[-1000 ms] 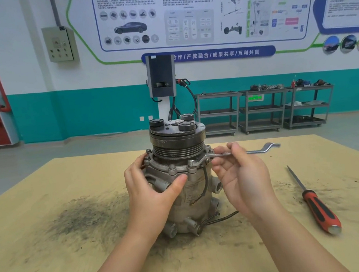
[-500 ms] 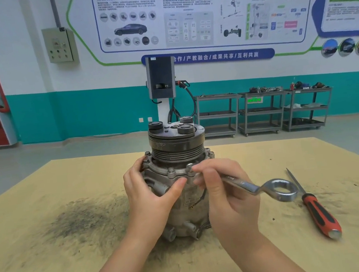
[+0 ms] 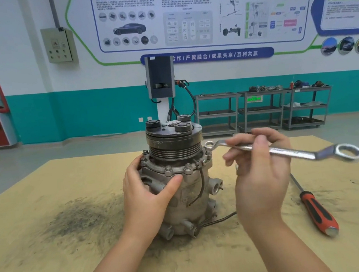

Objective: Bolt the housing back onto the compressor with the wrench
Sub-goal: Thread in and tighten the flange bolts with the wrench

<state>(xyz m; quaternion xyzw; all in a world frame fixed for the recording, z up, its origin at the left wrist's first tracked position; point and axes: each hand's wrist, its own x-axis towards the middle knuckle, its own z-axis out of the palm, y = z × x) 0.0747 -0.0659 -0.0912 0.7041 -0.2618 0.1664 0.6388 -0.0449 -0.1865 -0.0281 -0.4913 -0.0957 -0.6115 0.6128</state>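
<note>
Compressor standing upright near the middle of the wooden table, pulley end up, with the ribbed pulley above the bolted flange of the housing. Several bolt heads visible around the flange rim, one just above the left thumb. Left hand wrapped around the left side of the compressor body, thumb lying across the front below the flange, fingers curled behind at the rim. Right hand raised to the right of the compressor, not touching it, pinching the shaft of the wrench between thumb and fingers (the other fingers look loosely spread and a little blurred). Wrench slanted, small ring end at the upper right edge of the flange, very near a bolt there; seated on the bolt or only beside it, cannot tell. Large ring end out to the right, in the air above the table. Two hands apart, one on each side of the compressor. Black cable hanging down the front of the body and running out at the base to the right. Screwdriver with red and black handle lying on the table at the right, well apart from the compressor. Dark dusty stain on the table at the left. Behind, grey metal shelving carts against a teal and white wall.
</note>
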